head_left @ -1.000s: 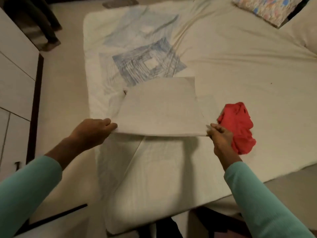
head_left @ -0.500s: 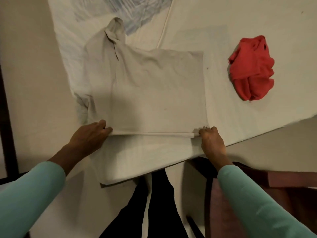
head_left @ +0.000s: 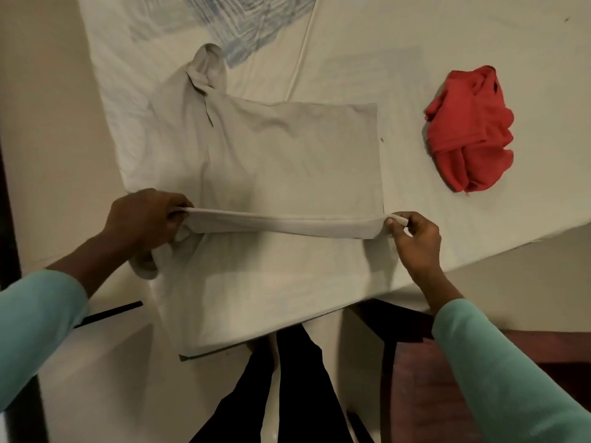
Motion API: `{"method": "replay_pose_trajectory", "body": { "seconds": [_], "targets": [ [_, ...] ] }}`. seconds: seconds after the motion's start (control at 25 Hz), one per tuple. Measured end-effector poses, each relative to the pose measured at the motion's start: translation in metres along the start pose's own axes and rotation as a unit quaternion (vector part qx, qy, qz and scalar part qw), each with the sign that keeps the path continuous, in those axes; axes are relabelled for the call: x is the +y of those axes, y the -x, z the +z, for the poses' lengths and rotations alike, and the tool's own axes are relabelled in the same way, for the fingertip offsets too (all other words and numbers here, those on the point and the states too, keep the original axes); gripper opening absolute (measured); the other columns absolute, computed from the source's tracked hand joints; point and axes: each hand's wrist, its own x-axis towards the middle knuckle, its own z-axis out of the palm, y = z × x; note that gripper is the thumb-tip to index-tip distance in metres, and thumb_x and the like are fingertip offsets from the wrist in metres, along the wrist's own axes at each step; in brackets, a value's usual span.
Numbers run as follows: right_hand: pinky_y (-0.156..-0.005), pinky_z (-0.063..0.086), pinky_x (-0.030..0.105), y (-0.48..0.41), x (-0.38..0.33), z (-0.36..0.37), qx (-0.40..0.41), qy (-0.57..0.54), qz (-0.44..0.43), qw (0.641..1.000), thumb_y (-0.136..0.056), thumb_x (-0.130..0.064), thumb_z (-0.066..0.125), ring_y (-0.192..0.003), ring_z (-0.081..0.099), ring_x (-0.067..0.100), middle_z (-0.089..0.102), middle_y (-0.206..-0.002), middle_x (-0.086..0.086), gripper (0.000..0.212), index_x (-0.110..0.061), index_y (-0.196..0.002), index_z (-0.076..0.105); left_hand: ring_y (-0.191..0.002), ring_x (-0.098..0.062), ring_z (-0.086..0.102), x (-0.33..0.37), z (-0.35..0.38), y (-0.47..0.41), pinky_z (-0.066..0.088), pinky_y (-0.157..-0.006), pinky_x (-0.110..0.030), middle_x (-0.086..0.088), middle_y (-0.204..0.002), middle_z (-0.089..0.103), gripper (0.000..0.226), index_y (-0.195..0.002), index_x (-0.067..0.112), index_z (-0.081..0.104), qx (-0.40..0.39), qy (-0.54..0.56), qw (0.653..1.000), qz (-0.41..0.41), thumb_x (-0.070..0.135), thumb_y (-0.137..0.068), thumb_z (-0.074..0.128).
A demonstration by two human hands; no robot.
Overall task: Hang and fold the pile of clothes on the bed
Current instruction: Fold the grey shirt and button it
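Note:
A beige garment (head_left: 287,155) lies flat on the near corner of the bed (head_left: 447,43), its crumpled collar end pointing away at the upper left. My left hand (head_left: 144,219) grips the left end of its near folded edge. My right hand (head_left: 412,238) pinches the right end of the same edge. The edge is lifted a little and stretched taut between both hands. A crumpled red garment (head_left: 470,129) sits on the bed to the right, apart from both hands.
The bed sheet carries a blue scribbled pattern (head_left: 249,24) at the top. The bed's corner overhangs near my dark-trousered legs (head_left: 281,394). Pale floor (head_left: 41,123) runs along the left. A dark red-brown piece of furniture (head_left: 425,378) stands at the lower right.
The view dropped toward the bed's near corner. Both hands drew the beige garment's edge toward me over itself and now hold it raised and taut.

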Motion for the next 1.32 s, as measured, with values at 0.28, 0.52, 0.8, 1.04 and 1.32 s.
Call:
{"method": "replay_pose_trajectory", "body": {
  "seconds": [0.28, 0.52, 0.8, 1.04, 1.32],
  "targets": [
    [-0.079, 0.054, 0.042, -0.082, -0.014, 0.043, 0.060, 0.043, 0.041, 0.996, -0.102, -0.038, 0.062, -0.078, 0.061, 0.024, 0.067, -0.081, 0.002, 0.027, -0.013, -0.100, 0.069, -0.104, -0.039, 0.068, 0.005, 0.018, -0.091, 0.042, -0.093, -0.047, -0.011, -0.109, 0.076, 0.021, -0.113, 0.029, 0.076, -0.017, 0.004, 0.997, -0.078, 0.029, -0.096, 0.065],
    [-0.080, 0.049, 0.039, -0.102, 0.002, 0.068, 0.135, 0.200, 0.000, 0.970, -0.106, -0.049, 0.046, -0.085, 0.066, 0.028, 0.071, -0.094, 0.001, 0.031, -0.021, -0.112, 0.058, -0.128, -0.039, 0.053, 0.036, 0.052, -0.086, 0.015, -0.120, -0.060, -0.013, -0.138, 0.057, 0.031, -0.122, 0.017, 0.066, 0.216, -0.052, 0.974, -0.038, 0.026, -0.094, 0.056],
    [-0.114, 0.031, 0.047, -0.082, -0.008, 0.107, 0.129, 0.253, -0.220, 0.933, -0.105, -0.038, 0.051, -0.143, 0.042, 0.029, 0.050, -0.148, 0.011, 0.047, -0.015, -0.146, 0.052, -0.147, -0.035, 0.041, 0.091, 0.099, -0.089, 0.025, -0.121, -0.057, -0.014, -0.152, 0.049, 0.045, -0.137, 0.012, 0.059, 0.217, 0.081, 0.971, 0.059, 0.034, -0.097, 0.059],
    [-0.128, 0.004, 0.056, -0.136, -0.016, 0.147, 0.015, 0.386, -0.145, 0.911, -0.107, -0.062, 0.018, -0.161, -0.003, 0.024, 0.004, -0.175, 0.000, 0.068, -0.030, -0.166, 0.011, -0.158, -0.031, 0.022, 0.053, 0.101, -0.188, 0.021, -0.124, -0.058, -0.012, -0.169, 0.029, 0.076, -0.159, 0.013, 0.035, 0.181, 0.099, 0.977, 0.054, 0.061, -0.100, 0.037],
    [-0.080, 0.053, 0.041, -0.211, -0.094, 0.146, 0.139, 0.188, -0.179, 0.956, -0.097, -0.005, 0.051, -0.096, 0.060, 0.026, 0.042, -0.147, 0.009, 0.063, -0.025, -0.156, 0.041, -0.140, -0.030, 0.048, 0.035, 0.040, -0.272, 0.027, -0.117, -0.054, -0.009, -0.152, 0.052, 0.051, -0.140, 0.016, 0.056, 0.316, 0.088, 0.940, 0.095, 0.023, -0.090, 0.049]
  ]
}}
